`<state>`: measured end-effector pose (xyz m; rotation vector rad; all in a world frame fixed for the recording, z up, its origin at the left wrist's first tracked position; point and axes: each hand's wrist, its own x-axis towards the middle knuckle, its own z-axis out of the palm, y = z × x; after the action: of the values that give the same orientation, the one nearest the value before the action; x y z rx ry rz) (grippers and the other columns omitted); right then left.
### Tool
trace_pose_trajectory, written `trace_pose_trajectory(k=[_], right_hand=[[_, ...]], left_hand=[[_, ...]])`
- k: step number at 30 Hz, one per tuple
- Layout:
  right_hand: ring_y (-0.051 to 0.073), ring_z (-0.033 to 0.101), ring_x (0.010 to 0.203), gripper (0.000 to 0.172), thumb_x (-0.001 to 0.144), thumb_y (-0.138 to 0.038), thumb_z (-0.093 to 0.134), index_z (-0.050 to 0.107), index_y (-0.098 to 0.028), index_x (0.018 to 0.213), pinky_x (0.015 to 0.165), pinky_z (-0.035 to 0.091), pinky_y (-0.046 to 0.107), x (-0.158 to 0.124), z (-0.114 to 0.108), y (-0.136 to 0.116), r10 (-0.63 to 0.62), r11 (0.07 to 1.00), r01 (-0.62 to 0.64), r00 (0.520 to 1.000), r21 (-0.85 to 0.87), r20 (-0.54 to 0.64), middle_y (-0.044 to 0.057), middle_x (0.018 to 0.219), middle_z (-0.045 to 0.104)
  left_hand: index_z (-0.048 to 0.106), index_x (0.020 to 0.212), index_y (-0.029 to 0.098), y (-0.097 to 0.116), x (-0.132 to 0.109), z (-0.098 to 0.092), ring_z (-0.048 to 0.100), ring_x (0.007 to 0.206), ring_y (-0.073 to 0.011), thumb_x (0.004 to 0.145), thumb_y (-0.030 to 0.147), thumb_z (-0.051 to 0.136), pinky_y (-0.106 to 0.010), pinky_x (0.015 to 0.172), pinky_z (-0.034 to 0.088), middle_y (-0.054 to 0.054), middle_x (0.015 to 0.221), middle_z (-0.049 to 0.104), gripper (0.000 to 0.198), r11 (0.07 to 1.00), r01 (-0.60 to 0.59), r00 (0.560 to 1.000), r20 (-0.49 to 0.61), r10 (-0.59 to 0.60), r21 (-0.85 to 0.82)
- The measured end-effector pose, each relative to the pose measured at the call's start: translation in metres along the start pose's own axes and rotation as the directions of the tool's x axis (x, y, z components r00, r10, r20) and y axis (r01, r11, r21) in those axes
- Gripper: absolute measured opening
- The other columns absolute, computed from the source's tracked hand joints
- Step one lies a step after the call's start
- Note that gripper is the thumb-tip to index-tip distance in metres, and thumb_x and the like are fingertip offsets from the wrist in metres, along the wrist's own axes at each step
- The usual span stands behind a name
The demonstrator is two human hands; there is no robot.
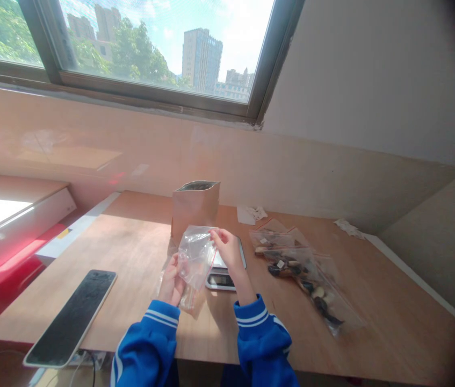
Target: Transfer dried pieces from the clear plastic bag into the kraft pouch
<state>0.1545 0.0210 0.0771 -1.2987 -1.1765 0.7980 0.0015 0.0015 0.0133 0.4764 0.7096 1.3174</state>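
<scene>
Both my hands hold up an empty clear zip bag [196,253] over the wooden table [138,252]. My left hand [172,282] grips its lower left side with closed fingers. My right hand [228,250] pinches the bag's top right edge near the red zip strip. Just behind the bag lies a small digital scale [223,277], partly hidden by it. A brown stand-up pouch [195,207] stands open behind the scale.
Several clear zip bags with dark and light pieces inside [303,274] lie to the right of the scale. A dark tablet-like slab [72,317] rests at the table's front left corner. Crumpled paper bits [251,214] lie near the wall. A window is above.
</scene>
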Motion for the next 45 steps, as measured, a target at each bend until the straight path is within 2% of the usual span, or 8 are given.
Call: trace_pose_trajectory(k=[5, 9, 13, 20, 27, 31, 38, 45], right_hand=[[0.014, 0.055, 0.063, 0.038, 0.079, -0.049, 0.053, 0.065, -0.014, 0.089, 0.051, 0.039, 0.023, 0.003, -0.014, -0.009, -0.047, 0.994, 0.057, 0.993, 0.097, -0.108, 0.005, 0.074, 0.065], [0.012, 0.052, 0.061, 0.033, 0.083, -0.047, 0.05, 0.063, -0.018, 0.093, 0.054, 0.04, 0.022, -0.005, -0.02, -0.015, -0.139, 0.988, 0.142, 0.989, 0.064, -0.049, 0.001, 0.071, 0.061], [0.013, 0.054, 0.063, 0.029, 0.085, -0.045, 0.05, 0.062, -0.02, 0.092, 0.056, 0.041, 0.023, -0.014, -0.024, -0.018, -0.173, 0.983, 0.168, 0.982, 0.07, 0.076, 0.001, 0.072, 0.06], [0.021, 0.058, 0.102, 0.051, 0.086, -0.06, 0.04, 0.054, -0.025, 0.12, 0.074, 0.051, 0.03, -0.066, -0.026, 0.01, 0.061, 0.955, -0.09, 0.992, 0.284, 0.107, 0.009, 0.124, 0.056], [0.011, 0.056, 0.054, 0.031, 0.075, -0.047, 0.065, 0.065, -0.019, 0.089, 0.054, 0.047, 0.024, -0.105, -0.015, 0.025, 0.148, 0.934, -0.245, 0.927, 0.259, 0.344, -0.001, 0.066, 0.06], [0.012, 0.058, 0.053, 0.029, 0.076, -0.044, 0.064, 0.065, -0.017, 0.085, 0.047, 0.04, 0.021, -0.108, -0.006, 0.015, 0.135, 0.946, -0.227, 0.925, 0.232, 0.356, 0.001, 0.068, 0.063], [0.011, 0.056, 0.05, 0.034, 0.076, -0.046, 0.063, 0.065, -0.017, 0.094, 0.043, 0.036, 0.02, -0.119, 0.016, 0.028, 0.163, 0.964, -0.214, 0.944, 0.157, 0.286, 0.001, 0.07, 0.064], [0.009, 0.043, 0.044, 0.05, 0.083, -0.061, 0.045, 0.066, -0.017, 0.094, 0.043, 0.035, 0.021, -0.145, -0.017, 0.062, 0.183, 0.972, -0.195, 0.978, 0.13, 0.102, 0.0, 0.06, 0.057]], left_hand=[[0.062, 0.09, 0.016, 0.004, -0.004, 0.0, 0.057, 0.057, -0.0076, 0.063, 0.022, 0.073, -0.017, 0.053, 0.045, 0.0, 0.075, 0.063, 0.03, 0.999, -0.036, 0.997, 0.067, 0.033, 0.04], [0.064, 0.093, 0.015, 0.008, -0.01, 0.001, 0.063, 0.07, -0.0146, 0.072, 0.036, 0.062, -0.025, 0.061, 0.051, -0.006, 0.084, 0.066, 0.03, 0.997, -0.052, 0.994, 0.103, 0.047, 0.052], [0.062, 0.102, 0.015, 0.011, -0.015, 0.01, 0.058, 0.051, -0.0136, 0.076, 0.053, 0.054, -0.022, 0.041, 0.043, -0.005, 0.072, 0.063, 0.047, 0.957, 0.026, 0.983, 0.166, -0.076, 0.287], [0.063, 0.086, 0.016, 0.026, -0.028, 0.036, 0.054, 0.05, -0.0091, 0.07, 0.042, 0.067, -0.017, 0.041, 0.044, 0.002, 0.065, 0.056, 0.031, 0.847, -0.184, 0.982, 0.136, 0.134, 0.499], [0.063, 0.097, 0.021, 0.036, -0.039, 0.033, 0.047, 0.032, -0.0064, 0.081, 0.046, 0.052, -0.016, 0.029, 0.03, 0.004, 0.061, 0.055, 0.032, 0.667, -0.284, 0.951, 0.113, 0.287, 0.689], [0.067, 0.097, 0.023, 0.046, -0.04, 0.024, 0.043, 0.029, -0.0059, 0.08, 0.043, 0.056, -0.017, 0.029, 0.029, 0.005, 0.054, 0.052, 0.029, 0.551, -0.316, 0.917, 0.1, 0.386, 0.772], [0.068, 0.095, 0.023, 0.065, -0.029, 0.007, 0.043, 0.033, -0.0082, 0.077, 0.04, 0.06, -0.019, 0.034, 0.028, 0.003, 0.058, 0.057, 0.026, 0.494, -0.306, 0.931, 0.146, 0.335, 0.814], [0.064, 0.098, 0.023, 0.066, -0.003, -0.022, 0.061, 0.082, -0.0221, 0.076, 0.042, 0.06, -0.026, 0.067, 0.042, -0.006, 0.088, 0.065, 0.029, 0.158, -0.119, 0.931, 0.054, 0.361, 0.98]])
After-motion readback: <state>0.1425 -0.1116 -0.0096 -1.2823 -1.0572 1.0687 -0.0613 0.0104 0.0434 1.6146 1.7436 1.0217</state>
